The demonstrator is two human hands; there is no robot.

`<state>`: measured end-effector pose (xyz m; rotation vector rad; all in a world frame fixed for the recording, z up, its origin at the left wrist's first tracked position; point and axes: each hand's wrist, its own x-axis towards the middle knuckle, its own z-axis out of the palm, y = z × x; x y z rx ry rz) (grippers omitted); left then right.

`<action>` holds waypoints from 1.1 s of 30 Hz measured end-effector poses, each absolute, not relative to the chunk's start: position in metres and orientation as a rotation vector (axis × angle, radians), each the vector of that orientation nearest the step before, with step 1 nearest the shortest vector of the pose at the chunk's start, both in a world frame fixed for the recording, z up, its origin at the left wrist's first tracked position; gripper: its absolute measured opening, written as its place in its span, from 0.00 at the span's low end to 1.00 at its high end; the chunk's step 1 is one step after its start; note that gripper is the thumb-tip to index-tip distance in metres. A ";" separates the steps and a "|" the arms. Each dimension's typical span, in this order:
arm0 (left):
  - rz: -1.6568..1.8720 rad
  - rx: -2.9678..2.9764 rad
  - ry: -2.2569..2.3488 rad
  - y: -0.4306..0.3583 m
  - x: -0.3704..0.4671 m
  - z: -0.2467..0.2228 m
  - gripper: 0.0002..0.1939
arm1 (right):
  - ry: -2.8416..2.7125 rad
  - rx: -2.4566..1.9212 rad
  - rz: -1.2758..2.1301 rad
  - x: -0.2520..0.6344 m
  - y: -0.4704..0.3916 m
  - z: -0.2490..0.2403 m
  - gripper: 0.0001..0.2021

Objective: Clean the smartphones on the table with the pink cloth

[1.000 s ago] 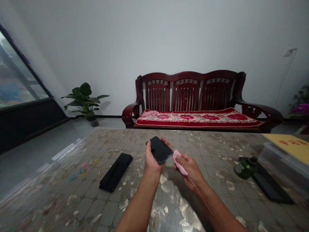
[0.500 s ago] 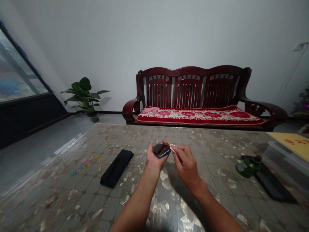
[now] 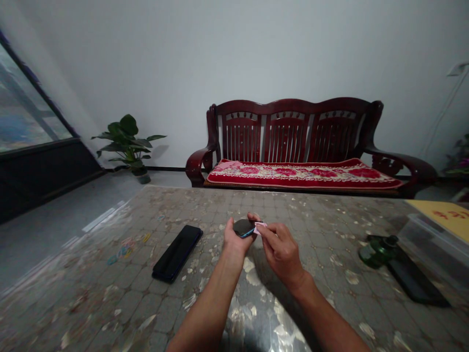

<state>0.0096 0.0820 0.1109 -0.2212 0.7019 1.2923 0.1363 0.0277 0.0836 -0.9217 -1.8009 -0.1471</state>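
Observation:
My left hand (image 3: 235, 240) is wrapped round a dark phone (image 3: 243, 227) with a blue edge, held above the table near the centre of the view. A small pale pink cloth or tissue (image 3: 259, 228) is pinched between the fingers of my right hand (image 3: 281, 249), against the phone's right end. To the left, a second black phone (image 3: 178, 254) lies flat on the patterned table (image 3: 139, 303).
Colourful rubber bands (image 3: 125, 248) lie at the left. On the right are a green bottle (image 3: 379, 252), a black flat device (image 3: 417, 281) and a clear plastic box (image 3: 432, 249) under yellow card (image 3: 445, 217). Behind the table stands a wooden bench (image 3: 293, 105).
My right hand has shifted slightly left, and the pink cloth now overlaps the phone's right end. The phone is tilted a little differently in my left hand.

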 end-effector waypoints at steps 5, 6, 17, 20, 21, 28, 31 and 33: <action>1.270 -0.249 0.687 0.086 0.009 0.103 0.20 | -1.863 -0.884 -0.166 0.129 0.022 0.083 0.23; 1.280 -0.242 0.689 0.086 0.009 0.103 0.20 | -1.882 -0.865 -0.168 0.128 0.021 0.083 0.23; 1.255 -0.282 0.679 0.082 0.010 0.110 0.21 | -1.869 -0.903 -0.237 0.135 0.025 0.082 0.20; 1.269 -0.282 0.673 0.084 0.010 0.107 0.20 | -1.918 -0.829 -0.217 0.129 0.022 0.083 0.22; 1.264 -0.289 0.672 0.084 0.009 0.106 0.20 | -1.926 -0.812 -0.213 0.129 0.022 0.084 0.22; 1.249 -0.376 0.651 0.083 0.008 0.112 0.21 | -1.846 -0.894 -0.284 0.142 0.032 0.081 0.17; 1.251 -0.386 0.668 0.082 0.010 0.114 0.21 | -1.885 -0.847 -0.263 0.138 0.029 0.080 0.18; 1.253 -0.379 0.687 0.081 0.010 0.115 0.20 | -1.913 -0.804 -0.247 0.135 0.028 0.080 0.19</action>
